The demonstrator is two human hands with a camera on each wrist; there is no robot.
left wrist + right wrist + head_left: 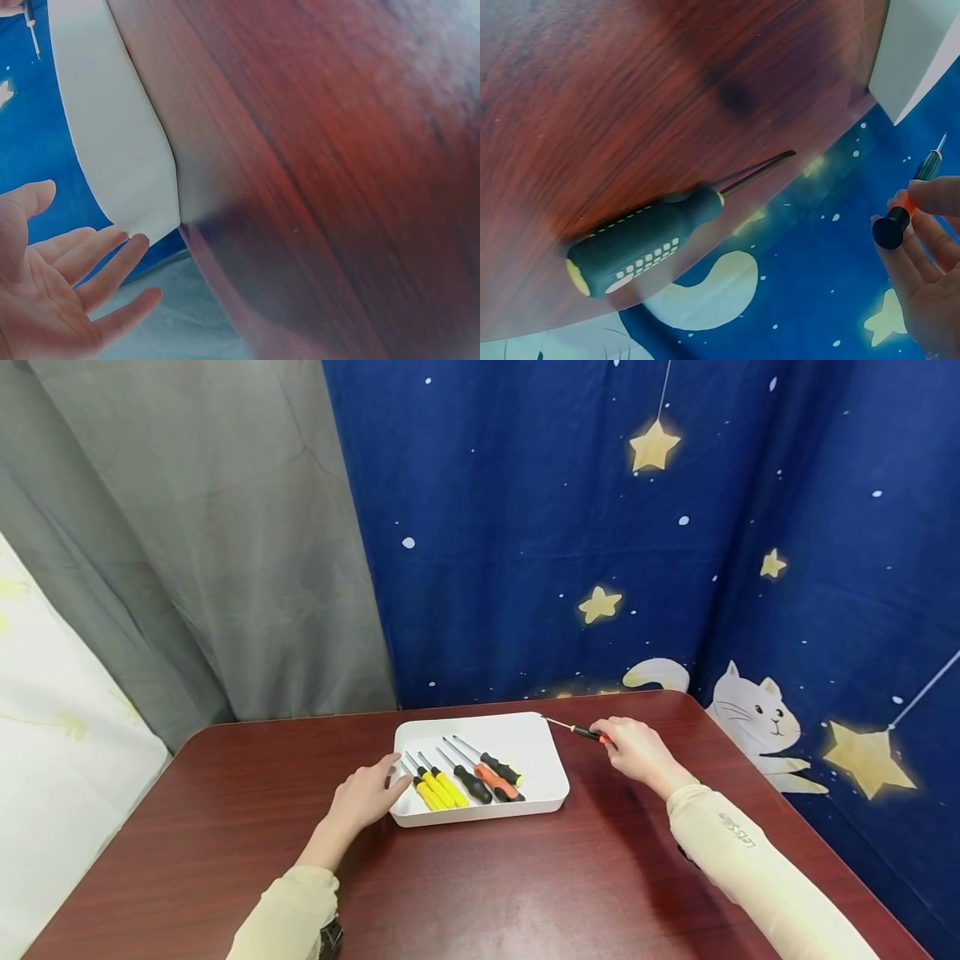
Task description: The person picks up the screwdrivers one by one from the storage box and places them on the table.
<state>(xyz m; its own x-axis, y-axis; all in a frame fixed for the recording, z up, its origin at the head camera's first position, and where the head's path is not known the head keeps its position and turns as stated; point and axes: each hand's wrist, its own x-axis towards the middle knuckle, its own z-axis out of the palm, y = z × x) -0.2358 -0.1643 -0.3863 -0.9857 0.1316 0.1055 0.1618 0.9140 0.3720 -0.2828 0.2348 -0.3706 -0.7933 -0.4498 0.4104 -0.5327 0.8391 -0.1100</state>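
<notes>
Right sleeve lies foremost; right hand pinches screwdriver.

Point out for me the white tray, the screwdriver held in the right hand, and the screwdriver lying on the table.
White tray (538, 756): head view, bare inside floor.
Held screwdriver (584, 732): head view, black part of handle.
Lying screwdriver (649, 238): right wrist view, dark handle.
</notes>
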